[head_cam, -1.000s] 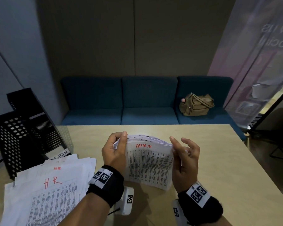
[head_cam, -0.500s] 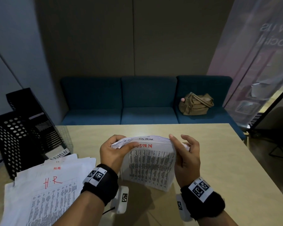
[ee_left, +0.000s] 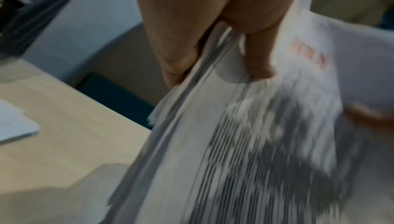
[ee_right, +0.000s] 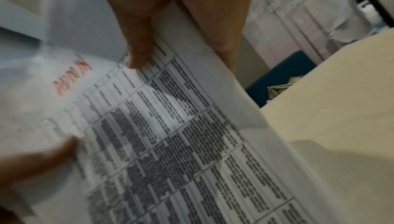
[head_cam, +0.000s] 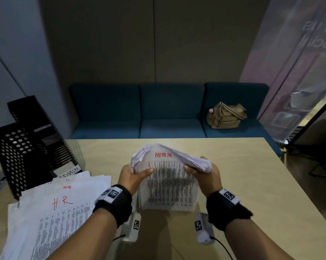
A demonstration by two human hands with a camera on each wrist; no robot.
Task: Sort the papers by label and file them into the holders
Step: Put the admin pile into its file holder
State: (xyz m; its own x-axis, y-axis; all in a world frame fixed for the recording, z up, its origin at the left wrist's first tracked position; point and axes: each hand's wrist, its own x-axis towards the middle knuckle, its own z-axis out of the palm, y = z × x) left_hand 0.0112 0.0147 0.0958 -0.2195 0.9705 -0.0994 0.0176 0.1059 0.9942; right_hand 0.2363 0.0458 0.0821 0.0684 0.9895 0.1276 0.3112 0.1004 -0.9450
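A thick stack of printed papers (head_cam: 168,182), its front sheet marked ADMIN in red, stands upright on the table before me. My left hand (head_cam: 135,174) grips its left edge, thumb on the front sheet. My right hand (head_cam: 202,170) grips the right edge the same way. The stack's top bends away from me. The left wrist view shows my left hand (ee_left: 219,55) pinching the stack (ee_left: 245,143) between thumb and fingers. In the right wrist view my right hand (ee_right: 181,45) holds the ADMIN stack (ee_right: 170,135). Black perforated file holders (head_cam: 23,151) stand at the far left, one tagged ADMIN.
A loose pile of papers (head_cam: 51,212) topped by a sheet marked H.R lies at the near left beside the holders. The wooden table (head_cam: 252,184) stretches to the right. Behind it runs a blue sofa (head_cam: 167,117) with a tan bag (head_cam: 226,116).
Both hands have shifted from the stack's top down to its side edges. The top of the stack now curls further back, away from me.
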